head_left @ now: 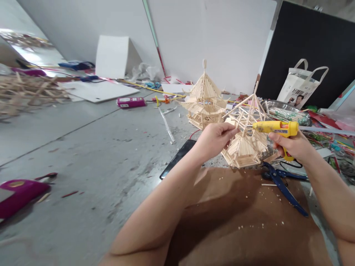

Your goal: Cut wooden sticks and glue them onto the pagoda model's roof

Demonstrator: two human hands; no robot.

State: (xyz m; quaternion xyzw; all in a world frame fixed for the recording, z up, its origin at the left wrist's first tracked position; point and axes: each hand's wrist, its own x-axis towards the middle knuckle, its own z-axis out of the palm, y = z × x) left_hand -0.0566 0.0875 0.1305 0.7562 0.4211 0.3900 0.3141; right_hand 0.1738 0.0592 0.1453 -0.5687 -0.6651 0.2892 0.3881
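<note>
In my right hand (290, 144) is a yellow hot glue gun (277, 128), a clear glue stick (327, 130) poking out of its back. Its nozzle points left at the frame of a small wooden-stick pavilion (245, 147), whose lower roof is covered with sticks while its upper part is bare framing. My left hand (216, 138) is closed, thumb and fingers pinched at the left side of that frame; a thin wooden stick shows at the fingertips. Behind stands a second stick pavilion (205, 99) with a full pointed roof.
Blue-handled cutters (285, 188) lie on brown paper (249, 229) scattered with scraps. A black phone (177, 159) sits left of the pavilion. Purple devices (131, 102) rest on the grey floor. At right are a metal bowl (288, 111) of sticks, a white bag (299, 87) and loose clutter.
</note>
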